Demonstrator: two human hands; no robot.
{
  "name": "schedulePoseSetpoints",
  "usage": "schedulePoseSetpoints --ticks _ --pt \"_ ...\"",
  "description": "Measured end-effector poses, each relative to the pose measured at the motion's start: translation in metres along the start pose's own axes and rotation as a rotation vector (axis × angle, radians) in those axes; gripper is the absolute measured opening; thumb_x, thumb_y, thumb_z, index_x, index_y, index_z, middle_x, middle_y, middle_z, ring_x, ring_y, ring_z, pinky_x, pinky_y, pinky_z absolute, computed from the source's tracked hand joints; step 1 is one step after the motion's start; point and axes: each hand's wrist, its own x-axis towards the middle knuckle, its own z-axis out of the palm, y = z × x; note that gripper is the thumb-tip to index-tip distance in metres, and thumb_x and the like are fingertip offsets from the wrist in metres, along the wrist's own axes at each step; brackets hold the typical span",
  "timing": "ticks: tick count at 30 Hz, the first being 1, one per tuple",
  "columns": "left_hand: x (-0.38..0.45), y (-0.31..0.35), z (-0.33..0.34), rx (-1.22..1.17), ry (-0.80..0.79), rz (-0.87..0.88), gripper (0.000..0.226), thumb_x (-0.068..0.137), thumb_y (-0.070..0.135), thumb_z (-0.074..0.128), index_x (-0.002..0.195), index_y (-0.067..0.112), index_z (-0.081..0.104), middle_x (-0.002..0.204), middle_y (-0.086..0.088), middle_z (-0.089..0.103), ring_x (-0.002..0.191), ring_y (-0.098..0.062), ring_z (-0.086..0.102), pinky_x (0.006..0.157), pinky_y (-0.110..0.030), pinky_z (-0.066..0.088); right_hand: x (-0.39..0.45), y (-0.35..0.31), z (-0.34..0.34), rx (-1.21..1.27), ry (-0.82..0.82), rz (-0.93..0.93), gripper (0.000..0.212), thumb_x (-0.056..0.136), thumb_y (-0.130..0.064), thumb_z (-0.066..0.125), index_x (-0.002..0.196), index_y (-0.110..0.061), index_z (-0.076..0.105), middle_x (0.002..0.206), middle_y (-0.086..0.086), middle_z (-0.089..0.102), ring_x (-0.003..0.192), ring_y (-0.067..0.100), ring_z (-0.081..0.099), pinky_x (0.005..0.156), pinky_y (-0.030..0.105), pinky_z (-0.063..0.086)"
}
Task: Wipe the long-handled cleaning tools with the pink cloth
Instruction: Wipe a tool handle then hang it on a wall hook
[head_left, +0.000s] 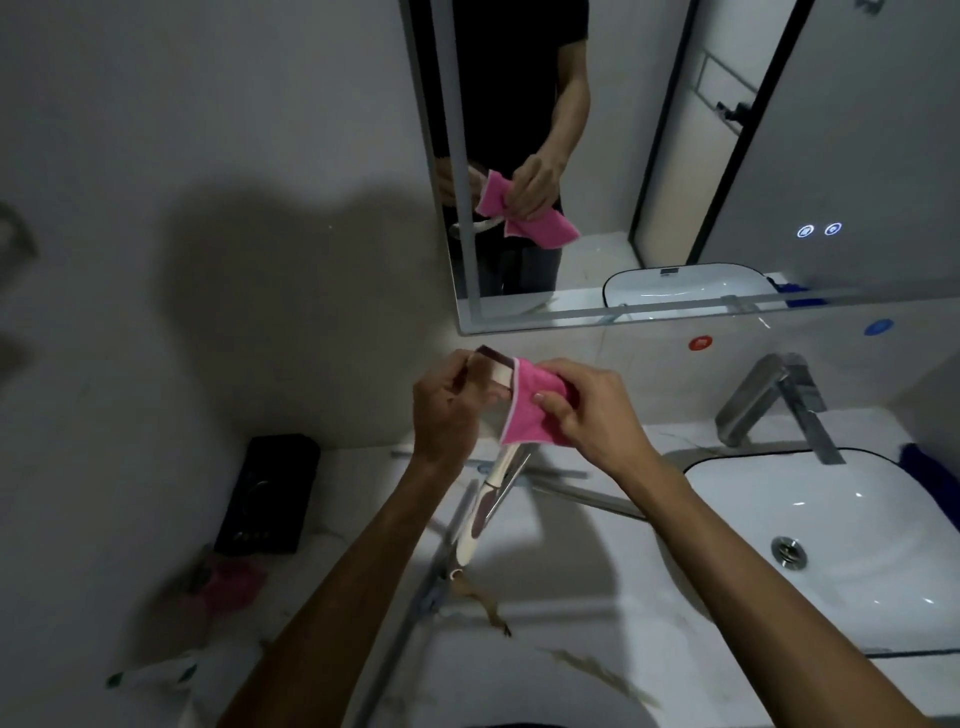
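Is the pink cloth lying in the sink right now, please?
No, the cloth is held up by both hands against a tool, left of the sink.

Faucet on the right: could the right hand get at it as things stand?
Probably yes, but not freely. Nothing stands between the right hand and the faucet over the sink. But that hand pinches the pink cloth round the cleaning tool, so it would need to let go first.

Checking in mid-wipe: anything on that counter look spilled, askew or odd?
Nothing looks spilled. Other long-handled tools lie crisscrossed on the counter beside the sink, loosely laid. The brownish streaks look like marble veining, though the dim picture leaves that unsure.
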Motion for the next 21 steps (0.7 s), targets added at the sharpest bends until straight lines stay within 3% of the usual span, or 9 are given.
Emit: schedulePoseSetpoints --ticks 2,4,7,9,11,15,18,21 --pt "0.002 -0.01 -0.011 -0.153 0.095 -0.101 0.026 0.101 0.016 0.056 0.089 -0.005 0.064 0.079 -0.021 0.066 0.072 -0.03 0.069 0.067 -0.035 0.061 -0.002 0.008 0.004 -0.033 -0.051 0.087 0.018 0.095 -0.021 0.067 0.11 -0.013 0.072 0.086 -0.003 0.07 0.077 0.014 0.065 0.072 0.024 0.051" --pt "0.001 -0.019 -0.021 -0.219 0.154 -0.168 0.018 0.1 0.01 0.056 0.087 -0.001 0.064 0.085 -0.022 0.068 0.078 -0.03 0.071 0.069 -0.033 0.061 -0.008 0.013 0.01 -0.066 -0.118 0.16 0.014 0.095 -0.019 0.066 0.106 -0.014 0.072 0.084 -0.002 0.069 0.077 0.016 0.066 0.072 0.028 0.05" --pt "-0.011 -0.028 -0.024 -0.212 0.168 -0.226 0.021 0.098 0.0 0.056 0.079 0.009 0.061 0.072 -0.007 0.068 0.069 -0.021 0.071 0.068 -0.035 0.061 -0.01 0.011 0.021 -0.117 -0.159 0.144 0.011 0.093 -0.015 0.065 0.102 -0.012 0.072 0.081 -0.004 0.066 0.076 0.02 0.066 0.068 0.022 0.042" --pt "-0.019 -0.027 -0.017 -0.207 0.129 -0.258 0.016 0.097 -0.001 0.056 0.082 0.005 0.059 0.069 -0.003 0.069 0.068 -0.021 0.072 0.067 -0.034 0.061 -0.005 -0.002 0.026 -0.129 -0.167 0.091 0.014 0.091 -0.01 0.065 0.103 -0.01 0.073 0.08 -0.007 0.063 0.072 0.02 0.064 0.062 0.012 0.037" --pt "-0.023 -0.026 -0.012 -0.166 0.116 -0.266 0.014 0.101 0.009 0.055 0.088 0.005 0.06 0.072 -0.004 0.071 0.071 -0.023 0.072 0.071 -0.038 0.062 0.001 -0.016 0.03 -0.114 -0.164 0.011 0.019 0.09 -0.004 0.064 0.106 -0.008 0.073 0.077 -0.01 0.059 0.065 0.015 0.059 0.057 0.003 0.035" --pt "-0.014 -0.026 -0.02 -0.156 0.114 -0.211 0.014 0.099 0.013 0.059 0.088 0.003 0.06 0.077 -0.006 0.066 0.073 -0.024 0.067 0.073 -0.052 0.058 0.006 -0.028 0.031 -0.041 -0.149 -0.05 0.011 0.095 -0.01 0.06 0.094 -0.019 0.067 0.071 -0.017 0.052 0.062 -0.004 0.05 0.059 0.007 0.033" --pt "-0.007 -0.022 -0.028 -0.134 0.159 -0.173 0.023 0.102 0.024 0.055 0.085 0.011 0.063 0.081 -0.01 0.067 0.074 -0.026 0.067 0.067 -0.043 0.058 0.008 -0.027 0.031 -0.058 -0.159 -0.045 0.016 0.099 -0.022 0.061 0.11 -0.015 0.069 0.082 -0.013 0.06 0.07 0.006 0.055 0.064 0.009 0.035" --pt "-0.001 -0.026 -0.038 -0.255 0.241 -0.202 0.022 0.104 0.021 0.05 0.091 0.01 0.064 0.087 -0.02 0.068 0.074 -0.025 0.071 0.063 -0.03 0.059 0.005 -0.022 0.024 -0.11 -0.177 0.002 0.023 0.1 -0.025 0.06 0.119 -0.016 0.07 0.082 -0.012 0.062 0.071 0.01 0.057 0.062 0.011 0.037"
